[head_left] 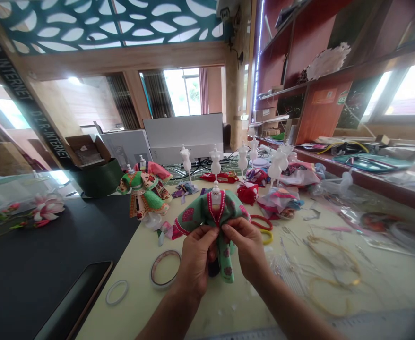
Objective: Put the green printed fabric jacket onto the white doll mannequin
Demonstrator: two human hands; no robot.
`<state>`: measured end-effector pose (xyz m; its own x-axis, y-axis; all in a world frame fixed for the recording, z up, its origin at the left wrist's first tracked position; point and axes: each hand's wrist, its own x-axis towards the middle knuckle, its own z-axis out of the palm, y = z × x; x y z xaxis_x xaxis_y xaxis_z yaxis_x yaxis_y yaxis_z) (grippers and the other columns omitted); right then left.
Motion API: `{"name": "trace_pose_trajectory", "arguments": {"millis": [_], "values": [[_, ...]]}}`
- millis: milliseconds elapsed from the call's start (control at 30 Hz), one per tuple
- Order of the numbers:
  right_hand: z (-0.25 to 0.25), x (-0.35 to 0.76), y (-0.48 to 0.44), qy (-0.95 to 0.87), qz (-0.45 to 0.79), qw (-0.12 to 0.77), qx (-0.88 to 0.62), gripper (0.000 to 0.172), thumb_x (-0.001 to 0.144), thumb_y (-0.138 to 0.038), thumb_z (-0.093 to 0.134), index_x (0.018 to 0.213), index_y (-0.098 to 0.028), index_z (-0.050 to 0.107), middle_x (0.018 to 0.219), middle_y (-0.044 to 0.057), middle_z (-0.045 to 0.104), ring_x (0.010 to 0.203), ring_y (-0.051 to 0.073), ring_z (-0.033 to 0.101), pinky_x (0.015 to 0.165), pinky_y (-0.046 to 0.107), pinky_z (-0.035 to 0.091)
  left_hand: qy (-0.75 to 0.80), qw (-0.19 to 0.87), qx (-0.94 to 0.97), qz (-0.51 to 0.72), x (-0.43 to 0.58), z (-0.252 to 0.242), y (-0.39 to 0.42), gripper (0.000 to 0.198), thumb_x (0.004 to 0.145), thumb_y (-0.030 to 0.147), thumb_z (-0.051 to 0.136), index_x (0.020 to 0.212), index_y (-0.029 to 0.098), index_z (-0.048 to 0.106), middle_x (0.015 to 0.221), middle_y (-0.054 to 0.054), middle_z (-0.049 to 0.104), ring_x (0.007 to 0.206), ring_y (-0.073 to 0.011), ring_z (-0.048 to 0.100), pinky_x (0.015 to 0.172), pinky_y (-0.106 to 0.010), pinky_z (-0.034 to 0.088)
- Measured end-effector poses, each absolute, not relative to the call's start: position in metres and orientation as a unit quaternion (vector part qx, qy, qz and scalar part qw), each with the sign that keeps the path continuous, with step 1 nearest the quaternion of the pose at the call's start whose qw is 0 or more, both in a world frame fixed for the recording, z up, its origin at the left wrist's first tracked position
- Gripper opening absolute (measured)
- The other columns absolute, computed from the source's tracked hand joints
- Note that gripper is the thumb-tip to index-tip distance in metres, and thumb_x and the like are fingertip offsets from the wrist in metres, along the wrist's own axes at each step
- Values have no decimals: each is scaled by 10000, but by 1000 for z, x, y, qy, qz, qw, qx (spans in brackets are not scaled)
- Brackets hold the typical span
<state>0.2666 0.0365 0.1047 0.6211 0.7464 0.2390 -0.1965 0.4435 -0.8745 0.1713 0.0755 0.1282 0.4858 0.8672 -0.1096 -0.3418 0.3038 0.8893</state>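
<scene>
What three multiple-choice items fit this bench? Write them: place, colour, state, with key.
1. Where is the tape roll? A left of the hands; B right of them; C behind them.
2. What is the main colour of the small jacket? A blue; B green; C yellow.
3. What do the left hand and right hand do? A both pinch the jacket; B only one touches it; C both lie flat.

A, the roll lies beside the left hand; B, green cloth covers most of it; A, both hands grip its front.
</scene>
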Motion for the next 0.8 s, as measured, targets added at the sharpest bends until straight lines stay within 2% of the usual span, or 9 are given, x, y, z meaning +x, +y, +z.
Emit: {"name": "trace_pose_trajectory", "arguments": {"millis": [600,667,800], "values": [[104,268,34,-311,284,783,-459,197,690,-356,696,687,-178,613,521,-35,528,506,107,451,482,226,353,344,675,475,448,169,117,78,312,581,359,785,641,151,560,426,93,407,379,-27,301,373,-154,202],[104,268,34,-309,283,777,-470,227,701,-383,684,668,-177,596,546,-25,541,498,105,447,457,224,351,349,637,498,474,165,121,78,273,604,337,775,646,156,575,441,84,436,388,-34,324,377,-157,226],[104,269,34,-321,288,748,-504,320,724,-449,649,592,-181,532,522,-25,518,451,99,437,416,223,348,344,491,582,549,154,132,82,139,695,282,711,706,181,617,511,54,522,429,-58,397,413,-164,309]]}}
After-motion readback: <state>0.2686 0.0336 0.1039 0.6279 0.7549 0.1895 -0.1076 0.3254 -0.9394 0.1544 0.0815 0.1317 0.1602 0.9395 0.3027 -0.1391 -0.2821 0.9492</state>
